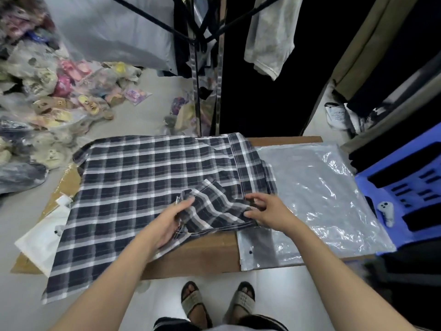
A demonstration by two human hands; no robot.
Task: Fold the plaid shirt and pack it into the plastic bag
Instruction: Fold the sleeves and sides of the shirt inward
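— Where does the plaid shirt lie?
— It is spread flat on the brown board. Its left part hangs past the board's left edge and its right edge overlaps the left edge of the plastic bag.
— And the hands?
— The left hand clutches the left end of a folded-in sleeve. The right hand pinches the sleeve's right end with curled fingers.
— Any free room?
— A bare strip of board runs along the near edge. The bag lies flat on the right, its far-right edge against the blue stool.
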